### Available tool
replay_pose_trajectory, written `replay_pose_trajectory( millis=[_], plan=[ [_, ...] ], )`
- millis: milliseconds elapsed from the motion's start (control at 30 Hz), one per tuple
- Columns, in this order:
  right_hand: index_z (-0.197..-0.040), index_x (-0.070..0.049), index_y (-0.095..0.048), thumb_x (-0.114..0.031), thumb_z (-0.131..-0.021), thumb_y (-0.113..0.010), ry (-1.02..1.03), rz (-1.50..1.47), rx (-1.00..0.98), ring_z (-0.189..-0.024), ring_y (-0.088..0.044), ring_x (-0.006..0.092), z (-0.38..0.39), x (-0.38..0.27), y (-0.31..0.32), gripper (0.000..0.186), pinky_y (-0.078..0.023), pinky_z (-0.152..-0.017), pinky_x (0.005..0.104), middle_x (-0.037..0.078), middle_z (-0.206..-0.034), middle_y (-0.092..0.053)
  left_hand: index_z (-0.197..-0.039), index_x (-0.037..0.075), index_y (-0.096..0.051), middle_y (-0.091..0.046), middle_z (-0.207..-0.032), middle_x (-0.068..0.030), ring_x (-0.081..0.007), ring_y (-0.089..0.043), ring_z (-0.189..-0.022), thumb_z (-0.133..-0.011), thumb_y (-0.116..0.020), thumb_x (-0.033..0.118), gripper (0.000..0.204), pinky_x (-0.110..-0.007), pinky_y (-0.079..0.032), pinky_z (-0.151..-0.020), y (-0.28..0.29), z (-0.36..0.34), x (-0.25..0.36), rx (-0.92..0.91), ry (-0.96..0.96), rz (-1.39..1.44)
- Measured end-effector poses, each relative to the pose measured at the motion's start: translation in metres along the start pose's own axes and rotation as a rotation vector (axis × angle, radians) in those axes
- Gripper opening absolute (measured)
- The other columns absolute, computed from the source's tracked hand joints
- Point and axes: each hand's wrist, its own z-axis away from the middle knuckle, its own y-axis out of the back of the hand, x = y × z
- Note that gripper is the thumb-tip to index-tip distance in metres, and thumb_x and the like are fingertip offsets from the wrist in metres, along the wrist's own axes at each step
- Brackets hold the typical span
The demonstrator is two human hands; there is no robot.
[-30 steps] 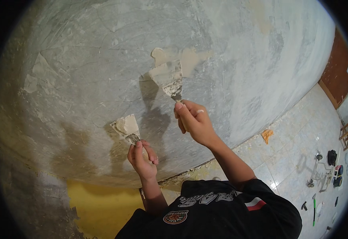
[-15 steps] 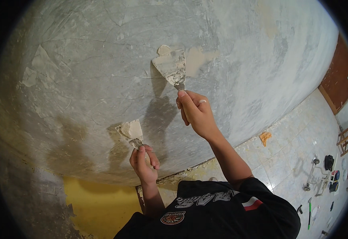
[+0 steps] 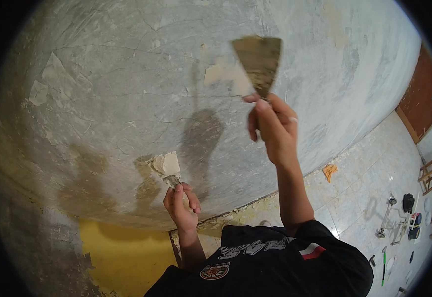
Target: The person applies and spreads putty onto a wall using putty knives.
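Note:
My right hand [image 3: 274, 126] grips a wide putty knife [image 3: 259, 62] by its lower end, blade pointing up in front of the wall. That blade looks dark and a little blurred. Behind it, a smooth cream patch of filler [image 3: 226, 75] lies on the grey, scratched wall [image 3: 141, 89]. Lower and to the left, my left hand [image 3: 180, 205] pinches a second putty knife [image 3: 171, 179], whose blade carries a thick lump of pale filler [image 3: 166, 163]. The fingers hide both handles.
A tiled floor [image 3: 344, 198] runs along the wall's base, with an orange scrap [image 3: 330, 172] on it. Farther right are a white wheeled frame [image 3: 391, 218], a green-handled tool [image 3: 384, 266] and a wooden ladder-like piece [image 3: 429, 175]. Lower left is a yellow surface [image 3: 127, 257].
My right hand has swung its putty knife up and to the right, off the wall, uncovering the cream patch. My left hand has shifted only slightly.

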Motion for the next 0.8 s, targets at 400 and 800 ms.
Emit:
replay_pose_trajectory(
  millis=[400,800],
  plan=[
    [-0.114,0.001,-0.060,-0.021,-0.105,-0.051,0.071,0.118,0.052,-0.058,-0.047,0.0061,0.031,0.061,-0.021,0.025,-0.038,-0.051,0.0231,-0.001,-0.073,-0.049,-0.087,0.003,-0.055,-0.040,-0.050,-0.0021,-0.0114,-0.034,-0.037,-0.102,-0.049,0.028,0.029,-0.027,-0.030,-0.035,0.001,0.003,0.004,-0.014,0.042,0.014],
    [-0.112,-0.007,-0.052,-0.026,-0.107,-0.046,-0.359,-0.217,-0.060,-0.037,-0.036,0.0069,0.037,0.091,-0.047,0.021,-0.025,-0.034,0.0238,0.004,-0.065,-0.054,-0.089,0.004,-0.053,-0.037,-0.050,-0.0005,-0.0108,-0.032,-0.037,-0.102,-0.047,0.030,0.029,-0.025,-0.029,-0.035,0.011,0.009,0.012,-0.006,0.018,-0.048]
  ],
)
